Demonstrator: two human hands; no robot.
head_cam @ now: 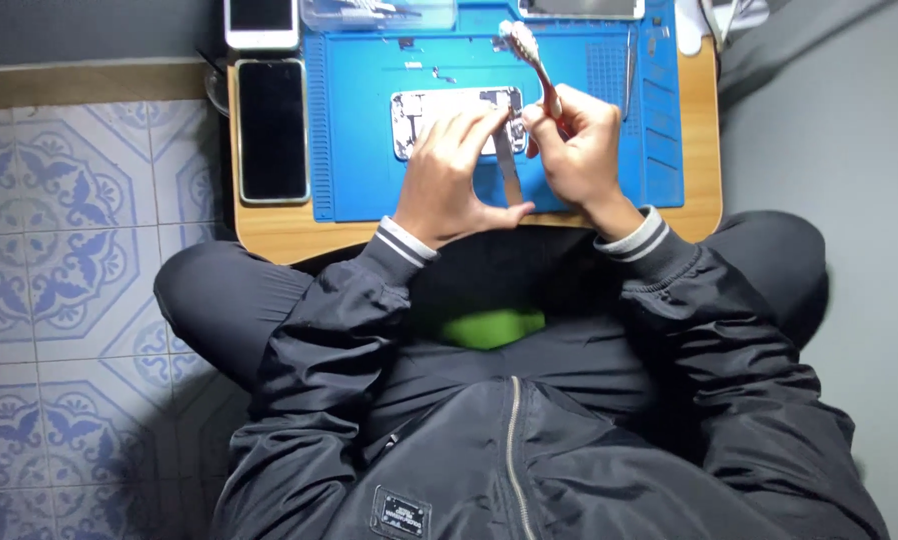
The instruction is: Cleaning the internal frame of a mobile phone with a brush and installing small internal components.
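An opened phone (439,108) with its insides showing lies on a blue work mat (359,150). My left hand (452,180) rests on the mat with its fingertips touching the phone's right part. My right hand (574,150) grips a brush with a red handle (534,65), its bristle head pointing up and away, and the hand's fingertips meet the phone's right edge. A thin flat grey strip (509,175) lies between my two hands, running from the phone toward me.
The mat covers a small wooden table (279,235) over my crossed legs. A dark phone (272,130) lies left of the mat, a white phone (261,22) behind it. Tweezers (630,62) and small parts lie on the mat. Patterned tile floor at left.
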